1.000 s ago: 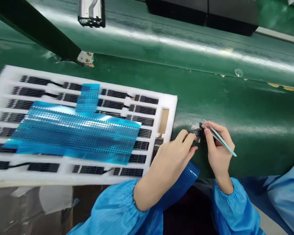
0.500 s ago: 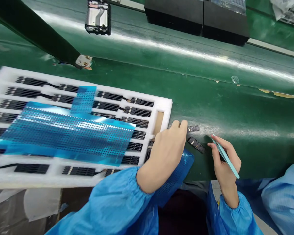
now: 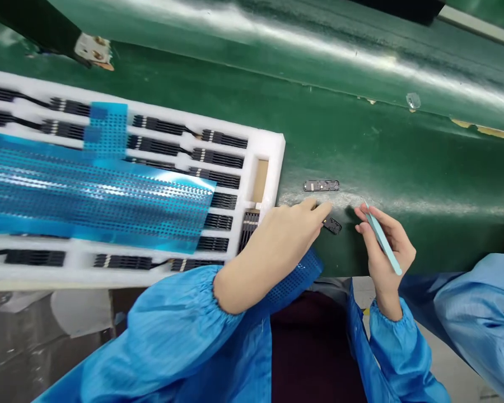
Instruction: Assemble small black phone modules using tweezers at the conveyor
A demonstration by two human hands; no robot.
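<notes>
My left hand is lowered to the bench, its fingers closed on the near end of a short black electronic part; the fingers hide that end. A second slim black part, with pale spots along it, lies flat just beyond my fingertips, untouched. Light teal tweezers are held in my right hand, pinched between thumb and fingers. Their tips point up and away, apart from both parts. Blue perforated film lies partly under my left forearm.
On the left, a white foam tray holds rows of black parts, with a blue perforated sheet across it. A dark bracket arm stands behind the tray. Another person's blue sleeve is at the right.
The camera view has shifted, so the bench things appear higher and the tray farther left. My left hand has moved from the farther black part to the nearer one. The tweezers stay in my right hand.
</notes>
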